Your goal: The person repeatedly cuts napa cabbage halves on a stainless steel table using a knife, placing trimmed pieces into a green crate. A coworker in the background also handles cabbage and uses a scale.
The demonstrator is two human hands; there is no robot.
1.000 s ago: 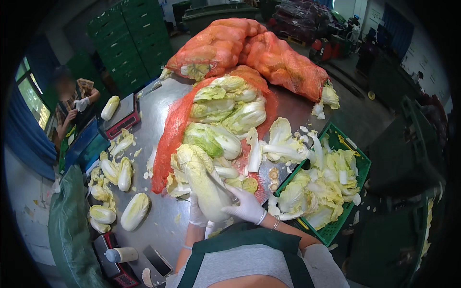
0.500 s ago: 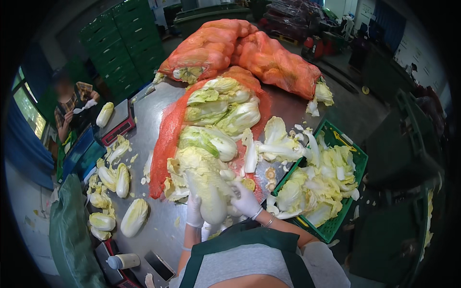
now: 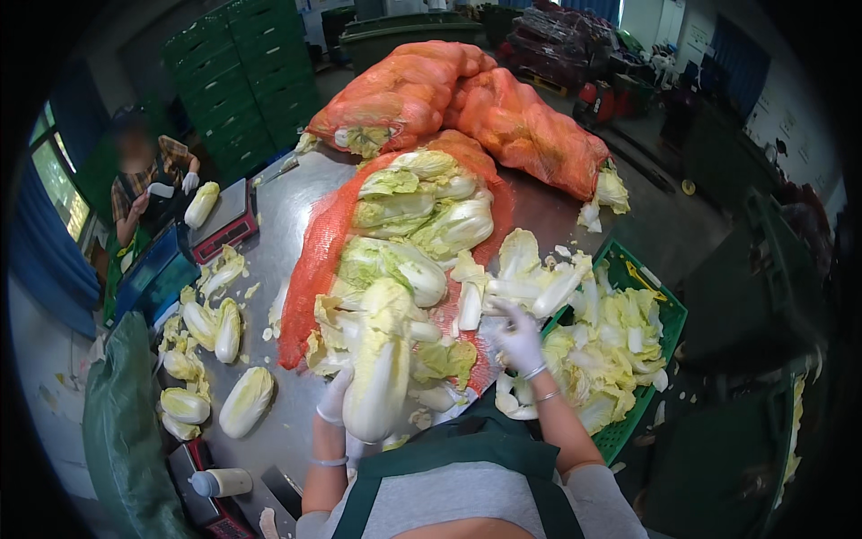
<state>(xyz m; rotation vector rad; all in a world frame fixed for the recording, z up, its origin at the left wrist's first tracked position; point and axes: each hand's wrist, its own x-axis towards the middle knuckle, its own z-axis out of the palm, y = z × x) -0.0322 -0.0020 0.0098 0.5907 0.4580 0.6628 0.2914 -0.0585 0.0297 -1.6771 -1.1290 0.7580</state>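
My gloved left hand (image 3: 335,395) grips a long pale napa cabbage (image 3: 376,377) from its left side; its fingers are partly behind the head. My gloved right hand (image 3: 514,340) is off the cabbage, fingers spread, just below loose white leaves (image 3: 530,283) and left of the green crate (image 3: 678,337) heaped with leaves. Behind the held cabbage, an opened red mesh sack (image 3: 310,287) holds several heads, with trimmed leaves and stem slices around it on the metal table (image 3: 278,207).
Two full red sacks (image 3: 534,135) lie at the back. Scales (image 3: 220,235), several cabbages (image 3: 244,402), a bottle (image 3: 220,481) and a green sack (image 3: 126,422) are at the left. A co-worker (image 3: 148,189) stands beyond. Dark bins (image 3: 736,296) are at the right.
My right hand has left the cabbage and moved up and right among the loose leaves, fingers opening. The cabbage in my left hand now stands more upright, with less ragged outer leaf on it.
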